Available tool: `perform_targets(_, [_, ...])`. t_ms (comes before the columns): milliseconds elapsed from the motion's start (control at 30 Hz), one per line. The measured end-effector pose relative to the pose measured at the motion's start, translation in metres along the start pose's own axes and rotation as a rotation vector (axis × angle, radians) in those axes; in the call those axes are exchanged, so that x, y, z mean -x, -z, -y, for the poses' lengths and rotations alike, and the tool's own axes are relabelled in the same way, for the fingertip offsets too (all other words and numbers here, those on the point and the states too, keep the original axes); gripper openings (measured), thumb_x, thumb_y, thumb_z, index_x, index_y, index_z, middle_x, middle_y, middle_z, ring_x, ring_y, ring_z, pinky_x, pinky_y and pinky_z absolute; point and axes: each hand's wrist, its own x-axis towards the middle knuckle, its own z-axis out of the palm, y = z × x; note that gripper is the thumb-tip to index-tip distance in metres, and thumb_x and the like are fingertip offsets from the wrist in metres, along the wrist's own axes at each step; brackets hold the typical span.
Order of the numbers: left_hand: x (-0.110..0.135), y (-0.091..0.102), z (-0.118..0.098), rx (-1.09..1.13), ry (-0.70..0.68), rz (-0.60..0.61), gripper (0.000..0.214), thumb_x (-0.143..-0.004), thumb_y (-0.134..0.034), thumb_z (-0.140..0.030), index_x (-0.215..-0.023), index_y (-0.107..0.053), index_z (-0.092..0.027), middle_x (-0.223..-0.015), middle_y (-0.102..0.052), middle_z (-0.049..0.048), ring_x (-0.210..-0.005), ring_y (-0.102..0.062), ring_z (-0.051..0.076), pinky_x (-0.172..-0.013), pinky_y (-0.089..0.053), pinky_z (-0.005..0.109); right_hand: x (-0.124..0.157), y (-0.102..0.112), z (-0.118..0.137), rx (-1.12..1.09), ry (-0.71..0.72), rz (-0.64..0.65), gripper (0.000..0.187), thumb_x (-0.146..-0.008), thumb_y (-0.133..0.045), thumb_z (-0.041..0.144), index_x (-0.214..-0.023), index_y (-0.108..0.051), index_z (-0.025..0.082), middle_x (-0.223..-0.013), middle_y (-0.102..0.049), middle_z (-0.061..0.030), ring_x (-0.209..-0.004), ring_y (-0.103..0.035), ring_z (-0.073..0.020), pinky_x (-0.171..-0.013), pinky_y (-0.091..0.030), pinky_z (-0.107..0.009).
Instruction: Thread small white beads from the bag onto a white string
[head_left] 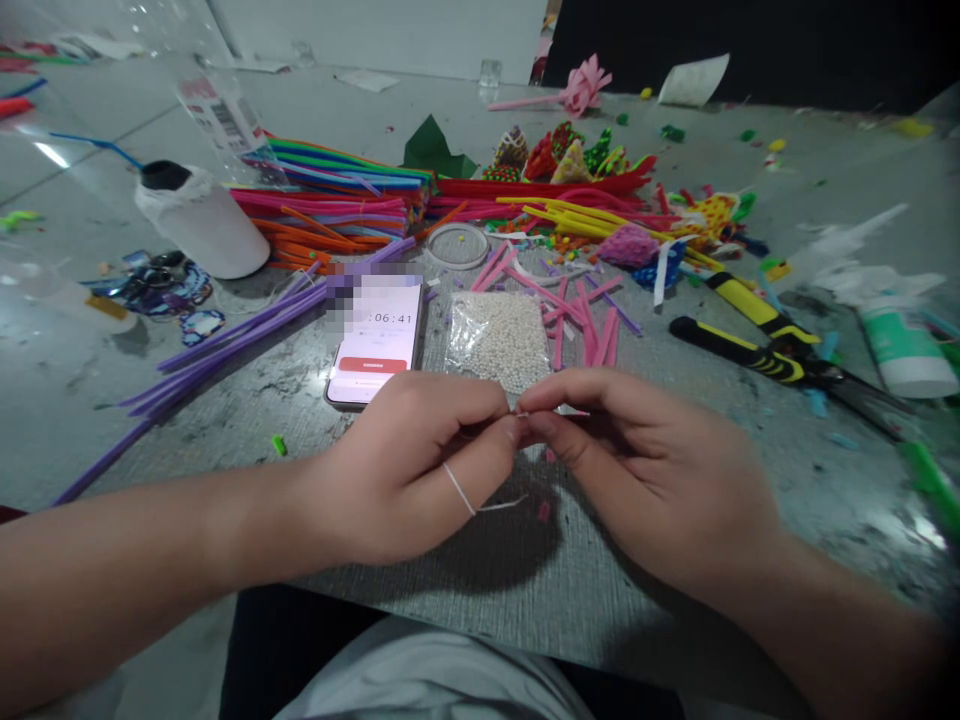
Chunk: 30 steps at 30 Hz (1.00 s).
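Grey table, with thread at the fingertips before a bead bag.
Left hand and right hand are curled nearly closed, fingertips meeting in a pinch on what looks like the thread; anything smaller there is hidden. It lies across the left thumb, its loose tail between the hands. Likely light, limp and quick to slip or tangle, it is best held close to the end, under gentle tension.
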Motion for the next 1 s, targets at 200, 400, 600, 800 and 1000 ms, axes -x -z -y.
perform_targets(200, [-0.0009,0.0000,0.0011,0.003,-0.001,0.006,0.033,-0.099,-0.047,-0.018,-0.066,-0.048,-0.016,-0.056,-0.038,-0.0070,-0.052,-0.034,0.006,-0.049,-0.029,0.021,0.0007,0.0005,0.0019,0.041,0.016,-0.016,0.007,-0.100,-0.064,0.024,-0.103,-0.070,0.024,-0.090,-0.079,0.0006,-0.072,-0.076,-0.0100,-0.054,-0.059,-0.012])
perform_targets(400, [0.0006,0.0010,0.0023,-0.049,0.014,-0.013,0.030,-0.095,-0.050,-0.015,-0.065,-0.048,-0.016,-0.056,-0.040,-0.0068,-0.052,-0.035,0.006,-0.049,-0.028,0.022,-0.0009,0.0012,0.0011,0.025,-0.007,-0.016,0.006,-0.100,-0.064,0.027,-0.102,-0.070,0.025,-0.090,-0.080,-0.0003,-0.072,-0.078,-0.0125,-0.050,-0.058,-0.014])
perform_targets(600, [0.0007,0.0005,0.0009,0.015,0.068,-0.004,0.032,-0.097,-0.049,-0.020,-0.065,-0.051,-0.016,-0.056,-0.041,-0.0060,-0.052,-0.037,0.007,-0.048,-0.028,0.022,-0.0006,0.0023,-0.0014,0.070,0.036,-0.019,0.007,-0.102,-0.062,0.027,-0.105,-0.068,0.026,-0.093,-0.079,0.0016,-0.081,-0.078,-0.0109,-0.062,-0.060,-0.016])
perform_targets(800, [-0.0007,0.0014,0.0022,0.266,0.203,0.050,0.034,-0.099,-0.050,-0.024,-0.066,-0.052,-0.017,-0.057,-0.041,-0.0060,-0.054,-0.037,0.007,-0.047,-0.031,0.020,-0.0012,0.0049,-0.0003,0.198,0.164,-0.008,0.008,-0.101,-0.061,0.019,-0.104,-0.066,0.025,-0.093,-0.076,0.0039,-0.083,-0.074,-0.0075,-0.076,-0.056,-0.019])
perform_targets(1000, [0.0000,0.0034,0.0020,0.455,0.292,0.037,0.035,-0.097,-0.054,-0.025,-0.063,-0.056,-0.017,-0.057,-0.047,-0.0044,-0.054,-0.042,0.008,-0.048,-0.035,0.019,-0.0028,0.0060,-0.0002,0.197,0.196,-0.006,0.011,-0.100,-0.060,0.016,-0.103,-0.066,0.025,-0.093,-0.076,0.0024,-0.082,-0.072,-0.0099,-0.076,-0.056,-0.023])
